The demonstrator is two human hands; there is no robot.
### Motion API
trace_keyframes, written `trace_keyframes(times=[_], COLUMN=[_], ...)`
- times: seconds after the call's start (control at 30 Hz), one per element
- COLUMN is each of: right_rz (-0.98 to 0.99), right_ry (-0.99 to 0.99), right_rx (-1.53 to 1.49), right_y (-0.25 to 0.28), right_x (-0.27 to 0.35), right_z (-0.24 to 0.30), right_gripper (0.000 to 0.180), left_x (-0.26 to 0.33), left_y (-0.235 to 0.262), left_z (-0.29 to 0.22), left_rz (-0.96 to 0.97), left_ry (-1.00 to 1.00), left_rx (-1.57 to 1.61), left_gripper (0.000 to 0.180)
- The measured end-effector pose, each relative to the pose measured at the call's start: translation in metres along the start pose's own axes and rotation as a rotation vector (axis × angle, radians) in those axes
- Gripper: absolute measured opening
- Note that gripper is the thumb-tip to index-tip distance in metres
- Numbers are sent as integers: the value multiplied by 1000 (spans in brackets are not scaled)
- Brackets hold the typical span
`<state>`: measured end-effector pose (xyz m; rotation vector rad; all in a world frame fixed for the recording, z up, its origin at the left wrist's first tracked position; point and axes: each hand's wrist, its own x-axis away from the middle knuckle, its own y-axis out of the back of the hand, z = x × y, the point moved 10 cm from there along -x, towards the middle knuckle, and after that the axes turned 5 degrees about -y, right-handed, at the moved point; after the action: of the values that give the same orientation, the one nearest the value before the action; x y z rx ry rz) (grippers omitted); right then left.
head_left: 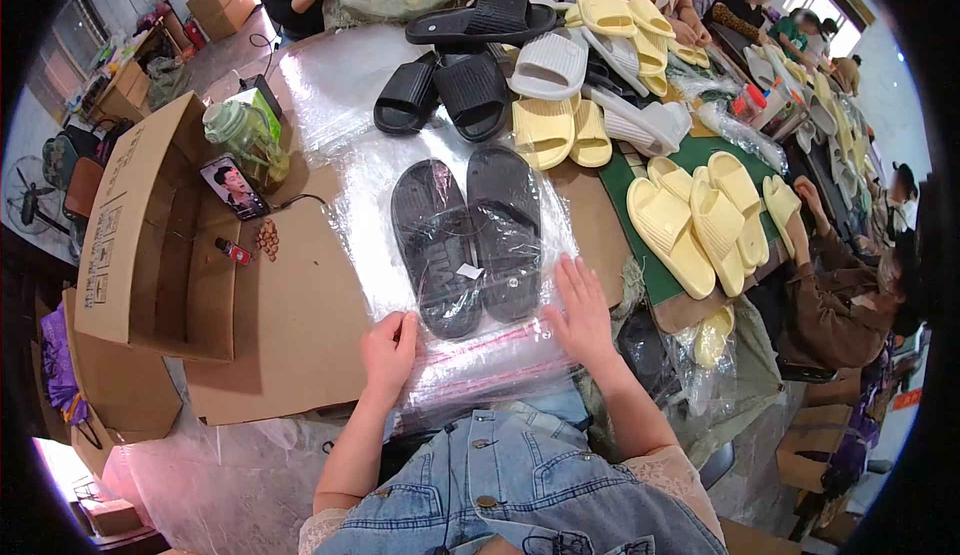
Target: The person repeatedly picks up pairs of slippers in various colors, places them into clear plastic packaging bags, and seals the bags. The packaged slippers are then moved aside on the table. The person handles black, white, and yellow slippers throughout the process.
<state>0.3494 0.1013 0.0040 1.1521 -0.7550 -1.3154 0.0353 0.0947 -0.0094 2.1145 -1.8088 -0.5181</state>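
Observation:
A pair of black slides (437,255) lies side by side inside a clear plastic bag (470,355), soles toward me, with a small white label on top. The bag's open-looking near end has pink stripes across it. At its lower left edge my left hand (388,355) is closed, fingers curled on the plastic. My right hand (583,317) lies flat on the bag's right side, fingers stretched out, just beside the right slide. More clear bags seem to be stacked underneath.
Black slides (473,95), yellow slides (545,133) and white slides (550,63) are piled beyond. More yellow slides (672,235) sit on a green mat to the right. Left stand a cardboard box (185,255), a phone (233,187) and a jar (245,145). Several people work around.

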Motion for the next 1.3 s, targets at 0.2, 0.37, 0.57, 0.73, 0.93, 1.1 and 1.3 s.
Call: trace_keyframes(times=[0.2, 0.37, 0.57, 0.73, 0.93, 1.1, 1.3], right_rz=[-147, 157, 113, -16, -171, -30, -61], right_ry=[185, 508, 305, 40, 27, 216, 153], right_rx=[-330, -327, -140, -132, -189, -217, -130], right_y=[51, -20, -34, -5, 27, -6, -23], right_x=[-5, -3, -14, -10, -5, -21, -22], right_z=[87, 180, 126, 37, 52, 106, 99], right_gripper=[72, 76, 76, 80, 78, 71, 69], left_x=[0, -2, -2, 2, 1, 0, 9], left_y=[-2, 0, -3, -3, -5, 0, 15], left_z=[11, 2, 9, 14, 9, 5, -43], left_rz=[-52, -48, 3, -45, -31, -32, -103], left_ry=[-114, -77, -60, -66, -64, -22, -246], left_rx=[-92, -63, -63, -49, -15, -18, -175], left_gripper=[32, 31, 32, 33, 33, 32, 29])
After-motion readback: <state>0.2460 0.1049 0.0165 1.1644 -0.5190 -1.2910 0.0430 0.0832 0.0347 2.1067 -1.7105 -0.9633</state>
